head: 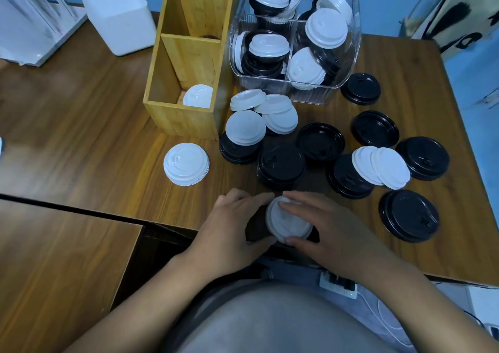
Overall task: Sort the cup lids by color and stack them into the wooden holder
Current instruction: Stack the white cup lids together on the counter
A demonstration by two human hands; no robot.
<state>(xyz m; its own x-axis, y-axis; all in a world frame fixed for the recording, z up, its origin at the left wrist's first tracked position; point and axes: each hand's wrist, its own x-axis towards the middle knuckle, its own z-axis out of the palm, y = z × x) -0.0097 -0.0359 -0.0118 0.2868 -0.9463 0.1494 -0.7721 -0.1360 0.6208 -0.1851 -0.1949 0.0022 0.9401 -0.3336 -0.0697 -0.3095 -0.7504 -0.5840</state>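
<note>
My left hand (229,225) and my right hand (329,225) both hold a white lid (287,224) that sits on a black lid stack (255,231) at the table's near edge. The left grips the black stack from the left. The right pinches the white lid between fingers and thumb. The wooden holder (186,120) stands at the back left with a white lid (198,96) in its near compartment. A white lid stack (186,167) lies in front of the holder. Several black lids (409,215) and white lids (245,127) lie scattered across the table.
A clear plastic bin (324,93) with mixed black and white lids stands behind the scattered ones, right of the holder. A white box (118,15) sits at the back left. A lower wooden surface (62,258) adjoins at the near left. A power strip (339,285) lies below the table edge.
</note>
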